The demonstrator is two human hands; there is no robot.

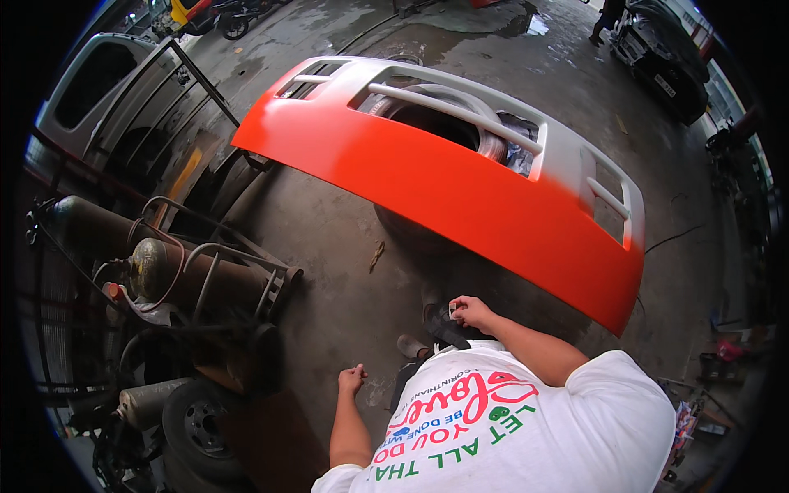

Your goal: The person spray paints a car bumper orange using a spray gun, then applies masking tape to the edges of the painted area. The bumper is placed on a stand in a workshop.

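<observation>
A long vehicle front panel [427, 185] lies across the middle, bright orange-red on the side near me and whitish grey along the far side. It has barred openings and rests over a stack of tires [448, 94]. My right hand [472, 313] is in front of my body, short of the panel's near edge. Its fingers are pinched on a small pale object [452, 311], too small to name. Lower and to the left hangs my left hand [352, 379], fingers curled in, with nothing visible in it. Neither hand touches the panel.
Gas cylinders [185, 271] lie on a metal cart at left, above a wheel [200, 429]. A metal frame [156, 107] stands by a pale vehicle [92, 78]. A dark car [662, 62] and a person [606, 20] are far right. A dry scrap [377, 255] lies on concrete.
</observation>
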